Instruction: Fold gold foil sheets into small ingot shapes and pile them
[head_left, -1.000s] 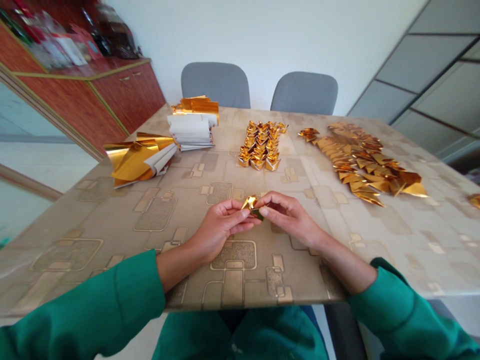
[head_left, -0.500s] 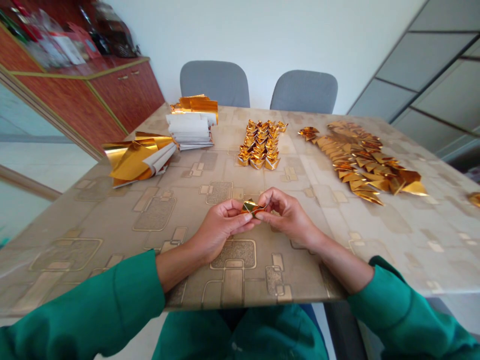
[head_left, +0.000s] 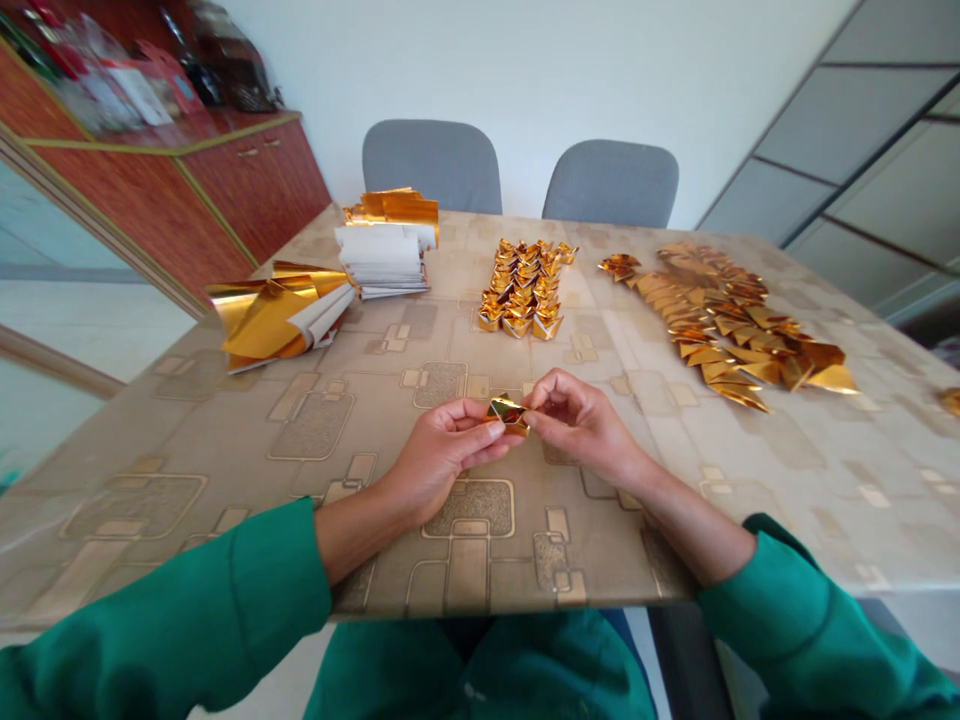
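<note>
A small folded gold foil piece (head_left: 508, 412) is pinched between both of my hands just above the patterned table (head_left: 225, 440). My left hand (head_left: 442, 452) grips its left end with thumb and fingers closed. Closed on the right end is my right hand (head_left: 581, 420), fingers curled. Both wrists rest near the table's front edge, green sleeves behind them.
Rows of finished gold folded ingots (head_left: 523, 290) sit at the table's middle back. A long spread of folded gold triangles (head_left: 724, 325) lies at right. Loose gold sheets (head_left: 277, 315) and a stack of paper (head_left: 386, 250) lie at left. Two grey chairs (head_left: 517, 180) stand behind.
The gold piece has been turned and pressed flatter between the fingertips; my right hand shifted slightly up and closer. The rest of the table looks the same.
</note>
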